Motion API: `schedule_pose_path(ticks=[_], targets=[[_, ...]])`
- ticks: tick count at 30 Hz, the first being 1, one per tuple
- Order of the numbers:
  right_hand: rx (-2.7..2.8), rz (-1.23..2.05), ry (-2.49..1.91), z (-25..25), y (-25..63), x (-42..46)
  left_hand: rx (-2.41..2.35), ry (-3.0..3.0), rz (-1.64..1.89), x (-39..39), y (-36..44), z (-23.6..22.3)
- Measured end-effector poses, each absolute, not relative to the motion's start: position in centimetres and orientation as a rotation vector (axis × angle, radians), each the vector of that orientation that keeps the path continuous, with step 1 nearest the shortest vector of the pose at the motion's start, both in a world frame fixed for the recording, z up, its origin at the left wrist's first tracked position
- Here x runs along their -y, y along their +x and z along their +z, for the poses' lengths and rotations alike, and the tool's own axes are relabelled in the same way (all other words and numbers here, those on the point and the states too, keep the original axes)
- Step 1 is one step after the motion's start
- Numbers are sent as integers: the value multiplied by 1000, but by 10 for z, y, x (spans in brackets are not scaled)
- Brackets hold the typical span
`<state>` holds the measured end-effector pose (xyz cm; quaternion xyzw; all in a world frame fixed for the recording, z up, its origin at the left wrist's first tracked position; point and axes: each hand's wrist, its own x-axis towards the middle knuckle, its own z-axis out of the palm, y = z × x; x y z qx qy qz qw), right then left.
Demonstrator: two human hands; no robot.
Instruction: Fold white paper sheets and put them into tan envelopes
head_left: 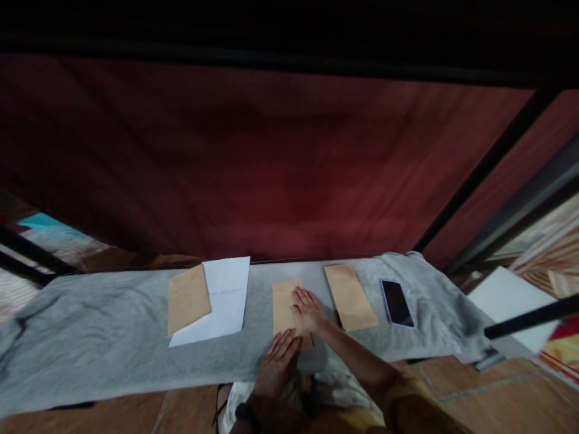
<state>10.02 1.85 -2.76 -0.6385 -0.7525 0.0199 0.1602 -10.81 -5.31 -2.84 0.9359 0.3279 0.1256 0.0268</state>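
Observation:
A brown envelope [284,304] lies in the middle of a grey cloth [113,337]. My right hand [307,309] rests flat on its right side, fingers stretched out. My left hand [278,361] lies flat at the envelope's near end, fingers spread and pointing away from me. A second brown envelope [350,296] lies just to the right. A third brown envelope [187,298] lies to the left, overlapping a white sheet of paper [224,301].
A black phone [397,303] lies on the cloth right of the envelopes. A dark red curtain [253,163] hangs behind the table. A white board [506,295] and dark bars stand at the right. Brown tiled floor shows below the cloth's near edge.

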Motion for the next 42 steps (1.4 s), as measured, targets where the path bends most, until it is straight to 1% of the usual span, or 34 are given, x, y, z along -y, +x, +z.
schedule_pose_path(ticks=[5, 9, 18, 28, 35, 42], targets=[[2118, 54, -1872, -25, 99, -39, -963, 2905, 413, 55, -108, -24], [2118, 57, -1861, -26, 95, -35, -894, 2952, 379, 58, -108, -17], [2252, 65, -1708, -27, 97, 9, -781, 3023, 391, 51, -112, -23], [2367, -64, -1529, -24, 106, 78, -780, 3001, 436, 55, -111, -20], [2349, 21, -1465, -21, 120, 123, -755, 3010, 393, 58, -110, -9], [2314, 211, -1516, -15, 126, 138, -943, 2885, 358, 49, -91, -9]])
